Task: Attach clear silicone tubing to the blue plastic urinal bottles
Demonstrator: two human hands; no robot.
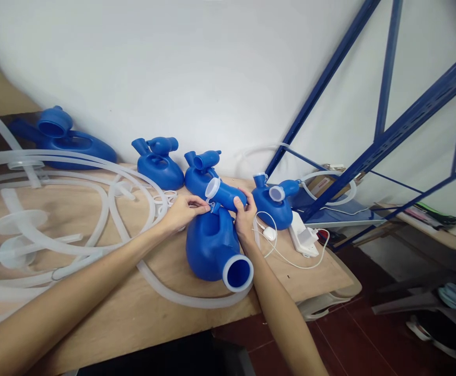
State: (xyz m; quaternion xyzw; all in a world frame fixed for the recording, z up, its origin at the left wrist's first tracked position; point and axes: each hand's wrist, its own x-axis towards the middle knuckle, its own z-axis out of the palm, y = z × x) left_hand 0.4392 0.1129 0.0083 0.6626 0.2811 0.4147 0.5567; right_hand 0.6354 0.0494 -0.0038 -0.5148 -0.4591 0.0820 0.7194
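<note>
Fingertips hide the left hand's [187,210] contact: thumb and forefinger pinch close at the small spout [214,208] of the blue urinal bottle [203,249] mid-surface [129,330], exact hold unclear, while the right hand [245,211], far fingers hidden, curls round a blue cylindrical cup [226,195] at the bottle's one o'clock. Translucent tubing [4,292], cut off leftward, crowds nine o'clock; bare wood runs to the front edge at seven. Forearms [282,313] enter from seven and five.
</note>
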